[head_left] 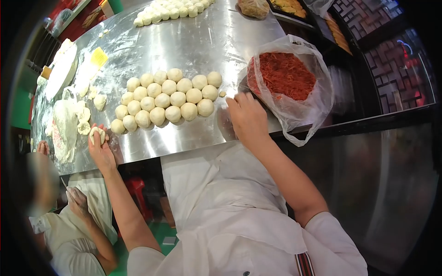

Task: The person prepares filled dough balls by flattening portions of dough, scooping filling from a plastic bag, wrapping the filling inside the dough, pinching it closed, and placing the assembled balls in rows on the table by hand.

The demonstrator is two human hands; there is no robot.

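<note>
My left hand point(101, 149) is at the table's front edge, its fingers curled around a flattened piece of dough point(97, 135). To the right, my right hand point(246, 117) is over the metal table, back of the hand up, fingers bent down; the fingertips are partly hidden, and I cannot make out anything in them. Between the hands sit several round dough balls point(162, 100) in close rows. A small dough scrap point(222, 94) lies just beyond my right fingers. Beside that hand is an open clear plastic bag point(317, 103) holding red shredded filling point(285, 76).
On the floured metal table point(184, 46) are more dough pieces point(172, 10) at the back, a yellow scraper point(98, 57) and a cloth-like white bag point(65, 126) at left. A co-worker point(80, 225) stands at lower left. Trays point(290, 7) are at the back right.
</note>
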